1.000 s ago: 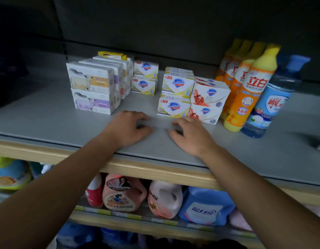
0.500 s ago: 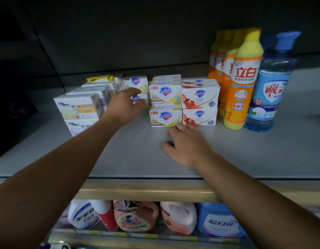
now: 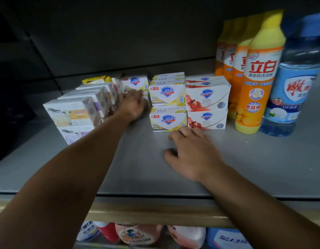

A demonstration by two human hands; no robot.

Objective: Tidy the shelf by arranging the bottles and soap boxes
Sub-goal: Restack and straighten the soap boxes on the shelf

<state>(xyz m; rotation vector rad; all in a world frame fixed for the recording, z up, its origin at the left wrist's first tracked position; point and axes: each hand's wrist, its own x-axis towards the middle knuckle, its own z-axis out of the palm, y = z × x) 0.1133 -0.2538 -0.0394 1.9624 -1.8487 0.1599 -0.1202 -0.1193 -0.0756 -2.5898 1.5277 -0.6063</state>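
Observation:
My left hand (image 3: 133, 105) reaches deep into the gap between the white goat-soap boxes (image 3: 74, 112) and the yellow Safeguard stack (image 3: 167, 105). Its fingers touch the rear pair of yellow Safeguard boxes (image 3: 135, 83) and hide the lower one; a grip cannot be made out. My right hand (image 3: 189, 150) rests on the grey shelf (image 3: 137, 168), fingers loosely bent, with the fingertips just in front of the lower yellow box and the red Detox boxes (image 3: 206, 103). Orange dish-soap bottles (image 3: 258, 83) and a blue bottle (image 3: 292, 90) stand upright on the right.
A yellow packet (image 3: 96, 80) lies behind the goat-soap row. The shelf has a wooden front edge (image 3: 155, 212). Detergent jugs (image 3: 136, 234) stand on the shelf below. The back wall is dark. Bare shelf surface lies in front of the boxes.
My left hand has gone from the shelf front to the rear Safeguard boxes. My right hand has slid forward to the front boxes. The view has moved lower and closer.

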